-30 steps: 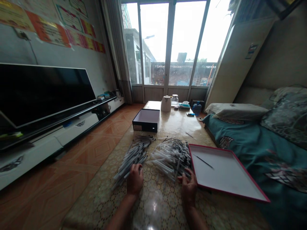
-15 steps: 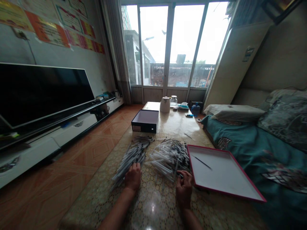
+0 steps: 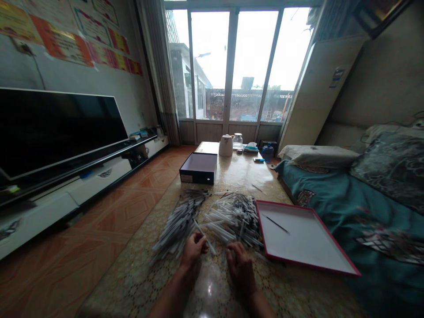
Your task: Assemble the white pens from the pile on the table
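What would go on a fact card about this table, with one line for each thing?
Left hand: pinching a thin pale tube
Right hand: curled; I can't tell if it holds anything
Left pile: thin tubes, mostly lined up
Right pile: thin tubes, jumbled
Red-edged tray: white inside, one dark stick in it
Dark box: open on top, beyond the left pile
Farther back: pale kettle, glass jar

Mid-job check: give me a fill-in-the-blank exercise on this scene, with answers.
A pale tube is held in the ____ hand.
The loose tubes lie on the table in ____ heaps.
The dark rod lies in the shallow tray with the ____ rim.
From this view, the glass jar stands to the ____ of the kettle.
Missing words: left; two; red; right.
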A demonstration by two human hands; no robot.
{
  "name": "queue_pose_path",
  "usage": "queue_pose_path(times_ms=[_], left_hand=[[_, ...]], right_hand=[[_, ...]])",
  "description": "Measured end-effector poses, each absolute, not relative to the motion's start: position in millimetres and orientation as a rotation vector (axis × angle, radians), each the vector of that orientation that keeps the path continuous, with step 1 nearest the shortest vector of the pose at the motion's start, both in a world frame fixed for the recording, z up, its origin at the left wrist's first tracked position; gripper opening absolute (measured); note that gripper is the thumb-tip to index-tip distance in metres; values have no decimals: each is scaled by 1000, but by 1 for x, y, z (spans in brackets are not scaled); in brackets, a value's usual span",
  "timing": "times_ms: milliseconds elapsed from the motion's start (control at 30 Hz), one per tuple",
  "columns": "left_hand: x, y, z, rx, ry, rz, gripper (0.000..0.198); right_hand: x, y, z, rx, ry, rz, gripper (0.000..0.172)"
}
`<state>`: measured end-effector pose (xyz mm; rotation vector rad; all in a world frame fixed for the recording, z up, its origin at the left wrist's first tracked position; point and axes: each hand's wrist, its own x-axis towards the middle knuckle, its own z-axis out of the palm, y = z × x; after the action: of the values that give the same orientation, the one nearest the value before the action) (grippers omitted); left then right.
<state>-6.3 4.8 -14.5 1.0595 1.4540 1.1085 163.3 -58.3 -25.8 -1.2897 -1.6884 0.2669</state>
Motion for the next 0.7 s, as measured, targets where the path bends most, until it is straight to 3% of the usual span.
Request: queue_pose_path(times_ms=[200, 333, 433, 567, 700], left_hand=[[19, -18, -15, 857, 1138, 1102, 34], [9, -30, -11, 1258, 1610, 1341, 31], [1, -41, -6, 1883, 1834, 1513, 30], [0, -44, -5, 2688, 1457, 992, 23], [-1, -35, -14, 2773, 1355, 676, 11]], right_hand=[[156, -59, -29, -1336, -1989, 167, 16], [155, -54, -38, -1405, -2037, 57, 23], [154, -54, -40, -1426, -2071, 34, 21], [154, -57, -34, -1423, -2133, 70, 19], [159, -54, -26, -1456, -2179, 251, 14]])
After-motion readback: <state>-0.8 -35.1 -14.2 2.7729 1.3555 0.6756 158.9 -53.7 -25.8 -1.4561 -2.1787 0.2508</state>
